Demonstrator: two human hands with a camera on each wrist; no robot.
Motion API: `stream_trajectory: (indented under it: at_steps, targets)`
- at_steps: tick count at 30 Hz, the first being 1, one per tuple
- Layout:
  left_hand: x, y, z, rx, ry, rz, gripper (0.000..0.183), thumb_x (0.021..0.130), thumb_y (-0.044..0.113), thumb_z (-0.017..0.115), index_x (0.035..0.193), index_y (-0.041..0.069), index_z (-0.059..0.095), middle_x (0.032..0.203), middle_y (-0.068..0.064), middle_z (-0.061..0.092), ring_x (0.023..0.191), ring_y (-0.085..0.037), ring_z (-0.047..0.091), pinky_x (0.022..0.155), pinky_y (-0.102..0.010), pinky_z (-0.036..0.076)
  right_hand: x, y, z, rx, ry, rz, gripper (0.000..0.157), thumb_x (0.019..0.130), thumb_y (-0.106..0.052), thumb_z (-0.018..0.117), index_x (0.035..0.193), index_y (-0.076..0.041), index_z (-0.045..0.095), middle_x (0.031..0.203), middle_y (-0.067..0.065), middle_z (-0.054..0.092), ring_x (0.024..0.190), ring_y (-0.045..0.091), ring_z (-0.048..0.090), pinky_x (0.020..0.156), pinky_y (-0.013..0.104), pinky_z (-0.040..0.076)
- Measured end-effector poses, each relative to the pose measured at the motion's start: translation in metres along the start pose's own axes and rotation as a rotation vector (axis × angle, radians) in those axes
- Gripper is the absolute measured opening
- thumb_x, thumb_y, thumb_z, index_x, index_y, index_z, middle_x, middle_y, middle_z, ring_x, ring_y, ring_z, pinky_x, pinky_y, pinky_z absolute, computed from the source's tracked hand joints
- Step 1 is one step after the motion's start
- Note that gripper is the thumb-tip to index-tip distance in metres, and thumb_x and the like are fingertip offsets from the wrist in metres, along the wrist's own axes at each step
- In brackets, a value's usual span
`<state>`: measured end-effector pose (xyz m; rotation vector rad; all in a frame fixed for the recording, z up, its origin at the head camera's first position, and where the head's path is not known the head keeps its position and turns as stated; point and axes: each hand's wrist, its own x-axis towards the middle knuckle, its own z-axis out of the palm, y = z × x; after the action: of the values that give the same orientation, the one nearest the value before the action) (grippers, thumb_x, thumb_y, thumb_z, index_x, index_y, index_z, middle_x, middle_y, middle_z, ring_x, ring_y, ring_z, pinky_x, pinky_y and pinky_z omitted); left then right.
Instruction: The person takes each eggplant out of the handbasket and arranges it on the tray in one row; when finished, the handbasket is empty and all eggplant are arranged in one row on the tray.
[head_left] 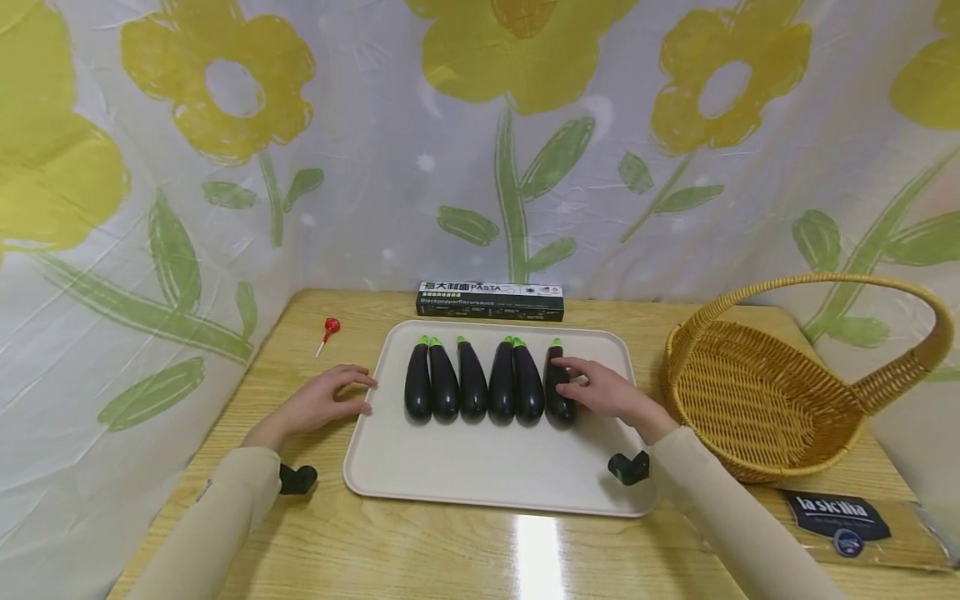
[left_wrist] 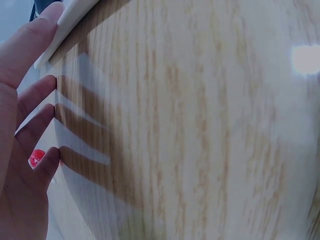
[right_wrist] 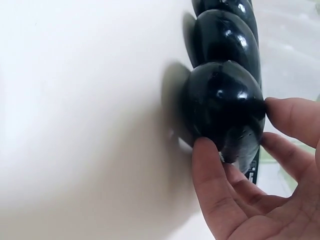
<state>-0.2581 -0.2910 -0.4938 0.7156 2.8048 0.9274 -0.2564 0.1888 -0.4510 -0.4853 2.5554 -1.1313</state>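
Observation:
Several dark eggplants (head_left: 472,379) with green stem ends lie side by side on a white tray (head_left: 480,475). My right hand (head_left: 600,388) holds the rightmost eggplant (head_left: 561,407), which lies slightly apart from the others in the head view. In the right wrist view, thumb and fingers spread around the glossy rounded eggplant (right_wrist: 225,95). At the tray's left rim is my left hand (head_left: 324,400), its fingers extended and spaced apart, holding nothing. The left wrist view shows that thumb close to the tray edge (left_wrist: 75,22), the other fingers beside it.
Behind the tray stands a pasta box (head_left: 489,302). A wicker basket (head_left: 750,400) with a tall handle is on the right, and a packet of pasta (head_left: 862,529) lies in front of it. A red lollipop (head_left: 331,327) lies at the back left. Flowered cloth (head_left: 375,208) hangs behind.

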Motion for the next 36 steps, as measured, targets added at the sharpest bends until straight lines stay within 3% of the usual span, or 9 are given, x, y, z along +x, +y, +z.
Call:
stream_trajectory:
  at_steps: [11, 22, 36]
  targets:
    - [-0.0013, 0.0015, -0.0003, -0.01, 0.016, 0.015, 0.041, 0.087, 0.033, 0.075, 0.121, 0.012, 0.067, 0.136, -0.02, 0.052, 0.129, -0.041, 0.043, 0.108, -0.059, 0.031, 0.0027, 0.0008, 0.0014, 0.053, 0.003, 0.031, 0.052, 0.097, -0.018, 0.059, 0.145, -0.003, 0.044, 0.129, 0.028, 0.051, 0.102, 0.031, 0.062, 0.079, 0.035, 0.052]
    - [-0.0013, 0.0015, -0.0006, -0.013, 0.011, 0.005, 0.041, 0.087, 0.033, 0.075, 0.121, 0.012, 0.067, 0.136, -0.019, 0.052, 0.13, -0.039, 0.043, 0.109, -0.057, 0.03, 0.0003, 0.0047, 0.0014, 0.19, -0.011, 0.023, 0.054, 0.097, -0.012, 0.06, 0.145, 0.0, 0.04, 0.131, 0.032, 0.046, 0.088, 0.024, 0.063, 0.075, 0.039, 0.056]
    - [-0.0017, 0.0013, 0.0003, -0.013, 0.013, -0.003, 0.041, 0.087, 0.033, 0.076, 0.121, 0.012, 0.067, 0.136, -0.018, 0.052, 0.13, -0.039, 0.043, 0.11, -0.057, 0.031, -0.0038, 0.0029, 0.0017, 0.229, -0.001, 0.029, 0.053, 0.097, -0.012, 0.06, 0.145, 0.001, 0.041, 0.129, 0.032, 0.048, 0.084, 0.024, 0.062, 0.074, 0.042, 0.055]
